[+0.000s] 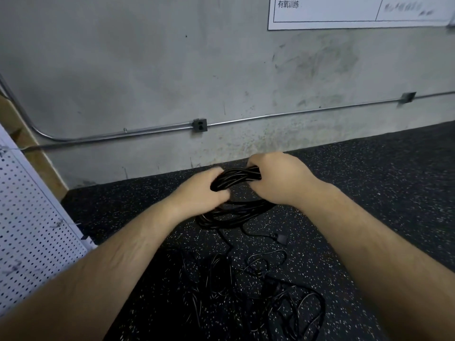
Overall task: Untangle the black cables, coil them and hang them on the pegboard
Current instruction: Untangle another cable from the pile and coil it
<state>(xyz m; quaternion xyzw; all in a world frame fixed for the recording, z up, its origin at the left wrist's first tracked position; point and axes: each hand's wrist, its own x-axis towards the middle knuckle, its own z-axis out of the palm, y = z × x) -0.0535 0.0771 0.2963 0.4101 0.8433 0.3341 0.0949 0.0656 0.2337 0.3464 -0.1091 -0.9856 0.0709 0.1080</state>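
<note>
A coil of black cable [235, 179] is held up over the floor between both hands. My left hand [198, 191] grips the coil's left side, and my right hand [278, 179] grips its right side. The lower loops of the coil [234, 215] hang down below the hands, and a plug end [280, 238] trails onto the floor. More loose black cables [290, 301] lie tangled on the floor nearer to me. The white pegboard [29, 237] leans at the left edge of the view.
The floor is black speckled rubber [369, 183]. A grey concrete wall [172, 70] stands behind, with a metal conduit and an outlet box [199, 125] low on it. A white chart [357, 11] hangs at the upper right. Wooden framing [27, 143] stands behind the pegboard.
</note>
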